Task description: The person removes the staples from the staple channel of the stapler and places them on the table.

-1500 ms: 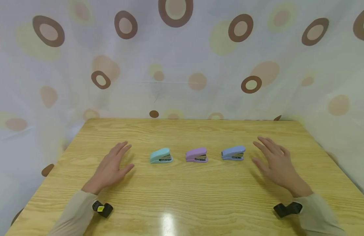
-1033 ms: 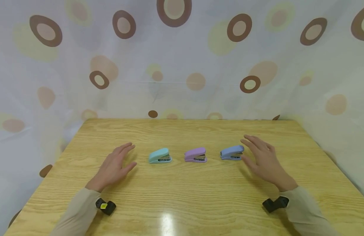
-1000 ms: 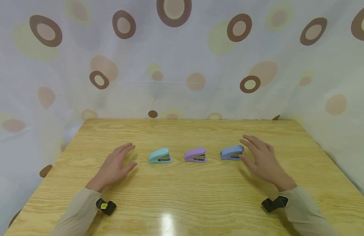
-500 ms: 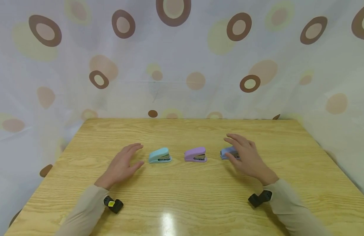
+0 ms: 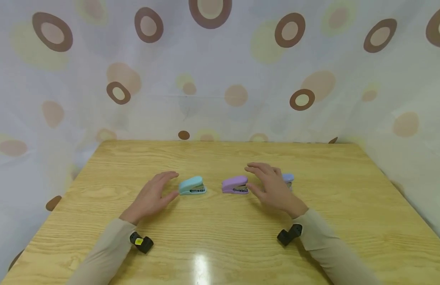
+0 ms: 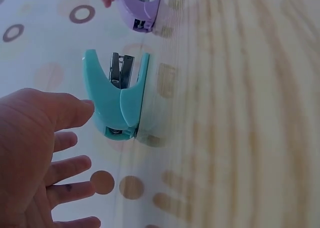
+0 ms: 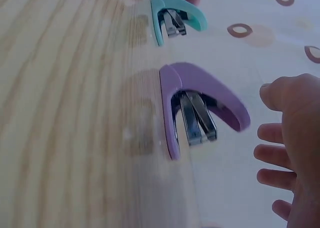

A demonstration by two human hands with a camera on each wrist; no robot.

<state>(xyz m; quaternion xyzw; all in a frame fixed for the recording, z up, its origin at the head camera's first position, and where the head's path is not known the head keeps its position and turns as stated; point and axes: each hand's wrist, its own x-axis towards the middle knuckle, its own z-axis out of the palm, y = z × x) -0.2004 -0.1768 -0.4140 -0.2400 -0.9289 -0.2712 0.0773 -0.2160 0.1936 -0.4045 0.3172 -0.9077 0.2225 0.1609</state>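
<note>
Three small staplers stand in a row on the wooden table. At the left is the turquoise stapler (image 5: 192, 186), with my left hand (image 5: 153, 196) just beside its rear end, fingers spread and holding nothing. The purple stapler (image 5: 235, 185) sits in the middle. My right hand (image 5: 271, 187) hovers at its right end, thumb and fingers parted and nothing between them. Behind that hand the blue stapler (image 5: 288, 180) is mostly hidden. The left wrist view shows the thumb close to the turquoise stapler (image 6: 115, 100); in the right wrist view the purple stapler (image 7: 197, 103) lies ahead of the fingers.
The light wooden table (image 5: 220, 245) runs back to a white curtain (image 5: 212, 114) printed with brown rings and dots. Black camera mounts (image 5: 141, 242) are strapped to both wrists over beige sleeves (image 5: 103, 253).
My right hand has moved left, past the blue stapler to the purple one, now covering much of the blue. My left hand has moved right, up to the turquoise stapler. The staplers have stayed put.
</note>
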